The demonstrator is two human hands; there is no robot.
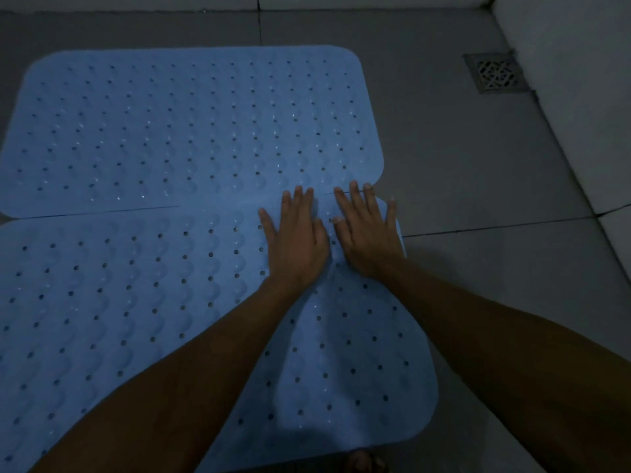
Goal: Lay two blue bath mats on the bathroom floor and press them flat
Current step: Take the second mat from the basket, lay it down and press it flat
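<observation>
Two blue bath mats lie edge to edge on the grey tiled floor (478, 186): the far mat (191, 131) and the near mat (136, 302). The left hand (297, 240) and right hand (367, 233) press flat at the seam, fingers straight and slightly spread. A floor drain (494, 72) sits by the pale wall (580, 97).

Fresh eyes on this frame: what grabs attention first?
Two blue perforated mats fill the left and centre of the floor: the far mat and the near mat, edge to edge and seeming to overlap slightly at the right. Right at that seam near the right end, the left hand and right hand press flat, fingers spread. A metal floor drain sits in the far right corner by the wall.
</observation>
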